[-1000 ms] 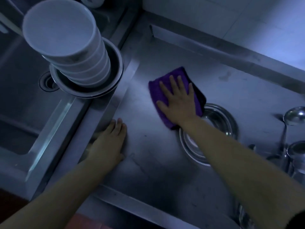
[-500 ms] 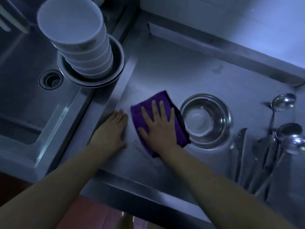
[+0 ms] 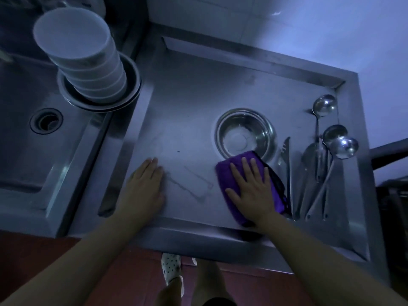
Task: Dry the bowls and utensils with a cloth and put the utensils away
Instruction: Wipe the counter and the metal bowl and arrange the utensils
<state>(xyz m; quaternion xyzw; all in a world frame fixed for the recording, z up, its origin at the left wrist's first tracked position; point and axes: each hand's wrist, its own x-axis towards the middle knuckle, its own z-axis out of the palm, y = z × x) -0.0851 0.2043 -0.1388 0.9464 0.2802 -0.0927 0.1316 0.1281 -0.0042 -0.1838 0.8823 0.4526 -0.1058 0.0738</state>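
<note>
- Pressing flat on the purple cloth [image 3: 229,175], the right hand [image 3: 251,191] lay with fingers straight and slightly spread in the lower middle of the head view; nothing was pinched; the cloth sat on the steel drainboard [image 3: 194,102], its far edge touching the rim of the metal bowl [image 3: 245,131]
- the left hand [image 3: 143,184] rested palm-down on the drainboard at lower centre-left, fingers together and straight, holding nothing
- the utensils [image 3: 318,173] lay just right of the cloth along the right side: tongs [image 3: 286,160] nearest, then ladles [image 3: 342,146] with their bowls toward the upper right
- a stack of white bowls [image 3: 88,62] stood in a metal basin [image 3: 132,85] at upper left, on the ledge beside the sink [image 3: 46,122]
- judged by looks, the cloth was soft and light, best bunched from an edge; the steel bowl seemed light, hard and probably slippery if wet, best taken at the rim; the ladles were stiff, with their long handles the natural hold; the white bowls looked breakable and the stack tall enough to tip
- raised lips edged the drainboard at the back, right and front; open steel lay between the two hands and toward the back; room on the right was tight.
</note>
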